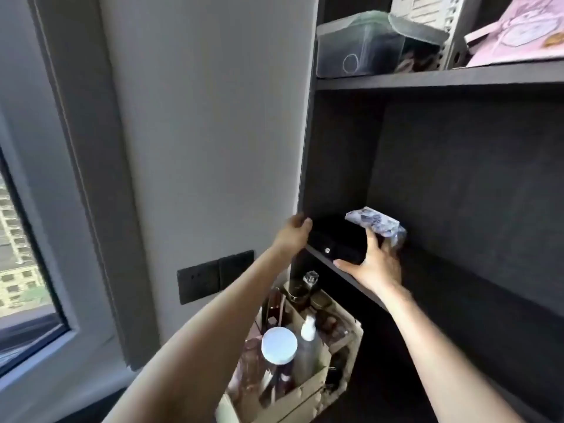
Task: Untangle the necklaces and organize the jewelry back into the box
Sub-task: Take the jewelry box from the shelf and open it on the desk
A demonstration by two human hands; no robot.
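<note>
Both arms reached up and forward to one black box (338,242) that sat at the left end of a dark shelf (457,288), against the cabinet's side wall. The left hand (293,233) curled round the box's left end, fingers bent over its top edge. The right hand (377,264) was spread against the box's right side, thumb along the shelf edge, fingers up on one blue floral packet (375,224) resting on top of the box at its right. The two hands were apart, one at each end of the box. Below the box stood one cardboard carton (308,389) of bottles.
</note>
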